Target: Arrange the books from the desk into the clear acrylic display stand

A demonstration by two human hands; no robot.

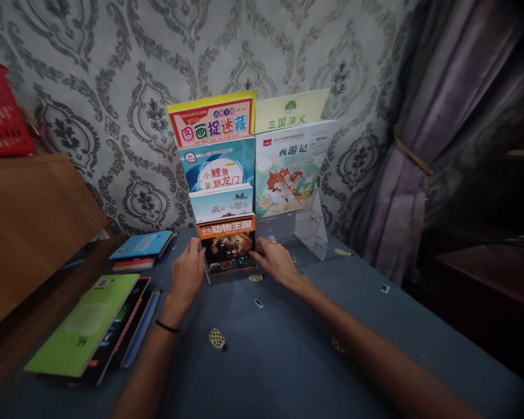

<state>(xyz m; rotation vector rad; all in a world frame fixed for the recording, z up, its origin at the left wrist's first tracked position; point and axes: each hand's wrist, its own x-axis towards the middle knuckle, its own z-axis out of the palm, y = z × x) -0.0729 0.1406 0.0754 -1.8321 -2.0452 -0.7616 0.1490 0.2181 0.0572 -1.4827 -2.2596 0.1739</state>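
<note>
At the lowest of six racked books (227, 247), two hands (188, 269)

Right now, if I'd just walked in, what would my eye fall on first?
Probably the lion-cover animal book at the front of the clear tiered book rack, mid-picture, with the left hand at its left edge and the right hand at its right. Next, the yellow-edged picture hide-and-seek book at the rack's top left, then the lime-green book atop a stack at lower left.
</note>
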